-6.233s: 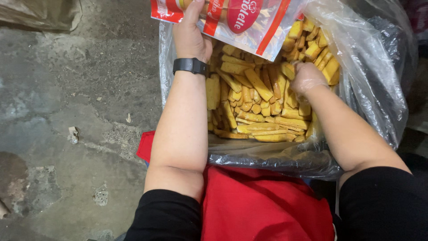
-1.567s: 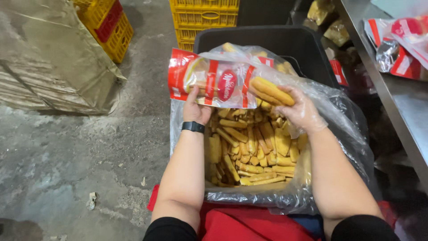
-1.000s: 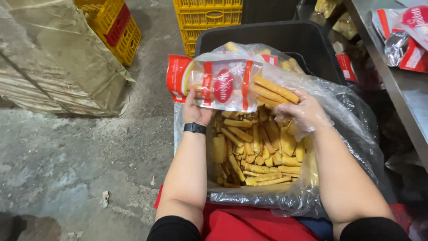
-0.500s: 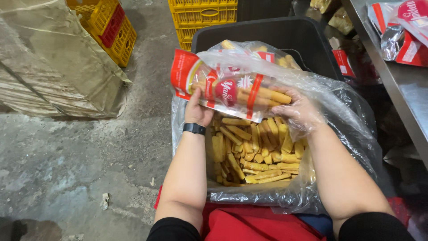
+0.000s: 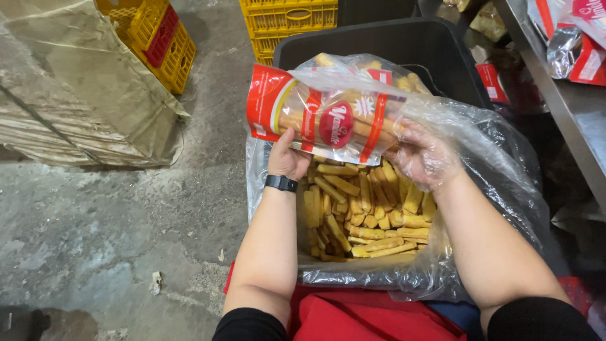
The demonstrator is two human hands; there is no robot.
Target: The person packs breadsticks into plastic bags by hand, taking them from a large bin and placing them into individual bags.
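My left hand (image 5: pixel 287 158), with a black band at the wrist, grips a red and clear printed bag (image 5: pixel 315 117) from underneath and holds it sideways. My right hand (image 5: pixel 424 155), in a thin clear glove, is at the bag's open right end, fingers pushed into it with yellow sticks. Several yellow sticks show through the bag. Below both hands lies a big clear plastic liner (image 5: pixel 505 183) full of loose yellow stick-shaped snacks (image 5: pixel 360 215).
A dark bin (image 5: pixel 391 44) stands behind the liner, with more snacks in plastic. Yellow crates (image 5: pixel 287 16) sit at the back and upper left. A foil-wrapped stack (image 5: pixel 69 95) is on the left. A metal table (image 5: pixel 568 95) with more bags runs along the right. Concrete floor (image 5: pixel 113 233) lies to the left.
My right hand lifted a handful of sticks out of the liner and slid them into the printed bag. The bag has tilted to lie more level.
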